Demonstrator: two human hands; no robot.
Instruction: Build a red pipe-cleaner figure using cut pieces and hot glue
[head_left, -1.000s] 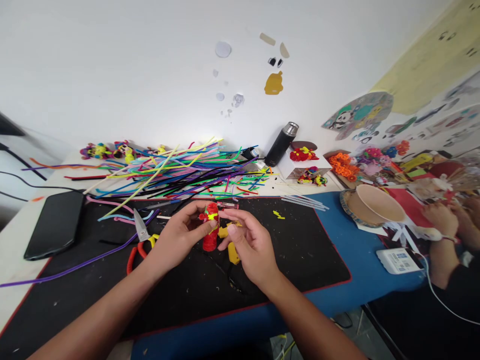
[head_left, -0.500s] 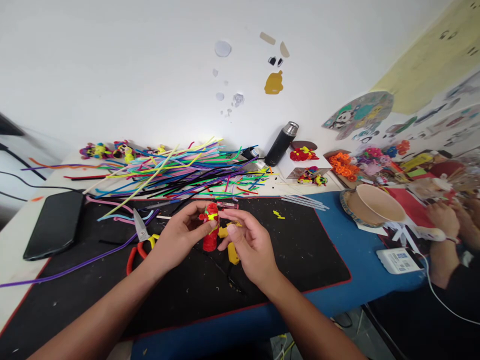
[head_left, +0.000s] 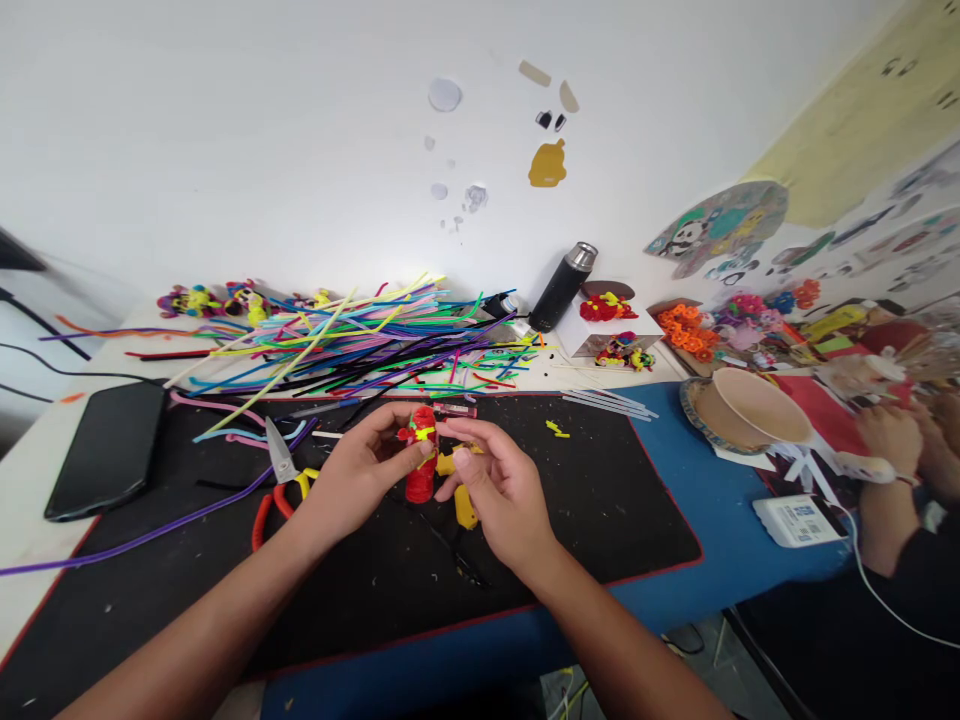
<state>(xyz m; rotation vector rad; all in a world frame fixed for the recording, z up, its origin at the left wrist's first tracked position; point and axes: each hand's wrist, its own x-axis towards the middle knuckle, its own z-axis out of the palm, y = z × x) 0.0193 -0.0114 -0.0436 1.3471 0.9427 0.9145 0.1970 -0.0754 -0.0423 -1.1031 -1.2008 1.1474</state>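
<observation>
Above the black mat (head_left: 600,510), the left hand (head_left: 367,465) pinches a red figure (head_left: 420,485).
The right hand (head_left: 506,490) is loosely spread just beside it, contact unclear. Too hard a pinch could squash the figure or shift its yellow trim (head_left: 426,433); a stray right-hand move could knock the yellow tool (head_left: 466,508), partly hidden there. Scissors (head_left: 282,455) lie near the left wrist; heaped stems (head_left: 390,330) crowd the space behind.
</observation>
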